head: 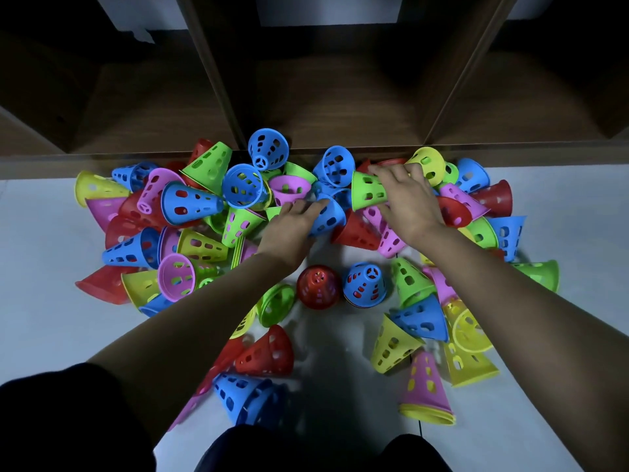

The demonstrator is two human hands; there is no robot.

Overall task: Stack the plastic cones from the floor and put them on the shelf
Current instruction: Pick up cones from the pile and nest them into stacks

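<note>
Shelf (340,107) top beyond upper edge

Indoor room, likely a home or playroom storage corner; can't narrow it further. Evidence: dark wood-grain shelf unit (326,107) just beyond the left hand (289,229) and right hand (408,202), sitting at floor level and split into open cubbies by upright dividers (218,80). Pale smooth floor (41,267) out to either side of the hands, with a thin dark joint line (420,427) nearer the person than the right hand. Bright, toy-like perforated plastic cones (190,202) heaped around both hands. Lighting is dim.
</note>
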